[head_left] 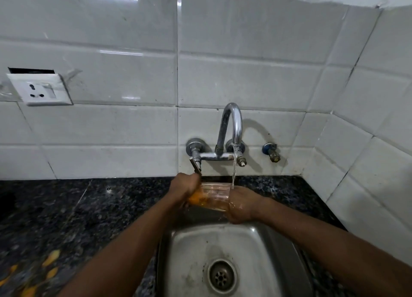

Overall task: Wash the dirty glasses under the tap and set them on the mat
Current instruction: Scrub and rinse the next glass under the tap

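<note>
Rinsing: glass lies sideways at frame centre, left hand clenched on its orange-stained base, right hand cupping the mouth under the tap stream; mat unseen.

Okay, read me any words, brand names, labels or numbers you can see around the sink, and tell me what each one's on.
None can be read.
Wall socket: no markings visible.
Tap: no brand visible.
Glass: clear, no print visible.
Sink: no stamp visible.
</note>
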`<state>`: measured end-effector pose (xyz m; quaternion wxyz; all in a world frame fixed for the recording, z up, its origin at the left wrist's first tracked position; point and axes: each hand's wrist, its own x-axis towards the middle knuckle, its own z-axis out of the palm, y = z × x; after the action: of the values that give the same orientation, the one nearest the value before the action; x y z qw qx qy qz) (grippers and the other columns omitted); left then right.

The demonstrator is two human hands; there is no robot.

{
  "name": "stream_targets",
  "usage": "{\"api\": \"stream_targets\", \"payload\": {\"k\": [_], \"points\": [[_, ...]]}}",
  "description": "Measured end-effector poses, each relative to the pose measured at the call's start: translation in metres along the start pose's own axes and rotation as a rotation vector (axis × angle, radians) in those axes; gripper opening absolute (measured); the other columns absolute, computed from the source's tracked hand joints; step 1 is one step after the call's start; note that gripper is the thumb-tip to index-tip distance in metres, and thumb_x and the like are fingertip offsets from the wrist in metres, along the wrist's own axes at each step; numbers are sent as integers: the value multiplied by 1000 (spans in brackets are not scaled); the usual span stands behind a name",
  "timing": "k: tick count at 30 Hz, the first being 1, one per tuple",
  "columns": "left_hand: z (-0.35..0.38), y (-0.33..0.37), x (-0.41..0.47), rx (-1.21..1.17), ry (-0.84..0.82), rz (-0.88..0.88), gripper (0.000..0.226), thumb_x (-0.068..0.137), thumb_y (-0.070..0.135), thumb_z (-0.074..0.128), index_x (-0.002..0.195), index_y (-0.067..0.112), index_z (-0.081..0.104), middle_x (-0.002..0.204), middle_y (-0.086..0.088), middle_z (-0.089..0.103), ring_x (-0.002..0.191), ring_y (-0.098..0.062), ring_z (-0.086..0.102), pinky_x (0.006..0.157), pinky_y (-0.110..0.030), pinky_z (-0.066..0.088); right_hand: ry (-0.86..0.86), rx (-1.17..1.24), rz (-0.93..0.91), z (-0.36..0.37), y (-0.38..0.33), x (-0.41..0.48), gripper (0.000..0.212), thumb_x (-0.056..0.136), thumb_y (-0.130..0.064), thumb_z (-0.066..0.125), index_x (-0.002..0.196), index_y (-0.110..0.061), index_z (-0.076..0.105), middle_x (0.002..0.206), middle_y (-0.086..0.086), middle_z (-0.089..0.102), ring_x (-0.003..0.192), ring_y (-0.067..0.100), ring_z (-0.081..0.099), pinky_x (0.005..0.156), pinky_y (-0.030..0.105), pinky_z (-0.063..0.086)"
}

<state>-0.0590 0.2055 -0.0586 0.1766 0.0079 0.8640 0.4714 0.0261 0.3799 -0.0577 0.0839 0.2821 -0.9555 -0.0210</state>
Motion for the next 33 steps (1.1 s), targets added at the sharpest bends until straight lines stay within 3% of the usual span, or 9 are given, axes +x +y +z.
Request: {"api": "stream_targets", "payload": {"k": [5, 7, 10, 15, 20, 25, 28, 30, 33], "points": [[2, -1, -13, -445, 23, 329, 28, 95, 24, 56, 85, 0, 67, 77, -9, 63, 64, -18, 58, 40, -22, 43, -182, 555, 154, -9, -5, 0, 63, 84, -14, 61, 143, -19, 42, 136, -7, 46, 125, 9, 46, 106, 24, 40], [4, 2, -10, -365, 81, 298, 35, 90, 32, 55, 77, 1, 66, 69, -7, 62, 59, -17, 57, 44, -23, 41, -217, 372, 149, -13, -5, -1, 51, 86, -20, 59, 135, -9, 50, 124, 1, 54, 116, 21, 53, 98, 30, 43], [5, 4, -6, -195, 10, 29, 37, 92, 39, 51, 87, 5, 66, 77, -13, 70, 56, -23, 63, 42, -24, 43, -150, -80, 14, -3, 6, -6, 45, 83, -17, 71, 126, -9, 59, 124, 16, 63, 114, 32, 60, 97, 39, 50], [3, 0, -10, -432, 26, 364, 26, 97, 17, 51, 83, -2, 64, 81, -12, 62, 71, -21, 58, 55, -29, 49, -230, 358, 166, -12, -4, 0, 43, 86, -5, 59, 127, -19, 52, 117, 5, 57, 108, 22, 57, 97, 31, 50], [3, 0, 7, -169, 3, 73, 32, 91, 35, 54, 87, 6, 66, 78, -10, 68, 64, -24, 62, 51, -25, 42, -240, 120, 92, -12, -3, -3, 47, 83, -12, 69, 128, -7, 57, 123, 21, 62, 112, 35, 60, 99, 39, 50], [3, -9, -4, -304, 81, 401, 30, 95, 18, 54, 74, 2, 68, 74, -17, 66, 66, -20, 60, 53, -32, 49, -229, 277, 73, -10, -1, 2, 57, 84, -20, 55, 140, -22, 45, 141, 7, 51, 124, 22, 52, 107, 38, 44], [3, -4, 3, -220, 63, 84, 36, 91, 35, 55, 79, 3, 67, 74, -16, 69, 56, -26, 61, 43, -27, 44, -138, 85, 17, -13, -3, 3, 52, 86, -15, 64, 137, -12, 52, 136, 19, 56, 122, 34, 56, 106, 44, 45], [1, -7, 7, -248, 22, 89, 39, 86, 39, 56, 82, 3, 68, 79, -17, 72, 62, -32, 65, 48, -27, 45, -160, 194, 34, -16, -4, 3, 54, 87, -9, 65, 139, -10, 50, 139, 17, 54, 126, 30, 53, 108, 35, 44], [0, -12, -1, -368, 67, 372, 29, 93, 23, 56, 79, 0, 67, 77, -13, 68, 69, -22, 62, 55, -28, 47, -184, 403, 62, -25, -6, 9, 54, 90, -4, 58, 140, -22, 45, 130, -4, 54, 116, -3, 51, 94, 8, 40]]}}
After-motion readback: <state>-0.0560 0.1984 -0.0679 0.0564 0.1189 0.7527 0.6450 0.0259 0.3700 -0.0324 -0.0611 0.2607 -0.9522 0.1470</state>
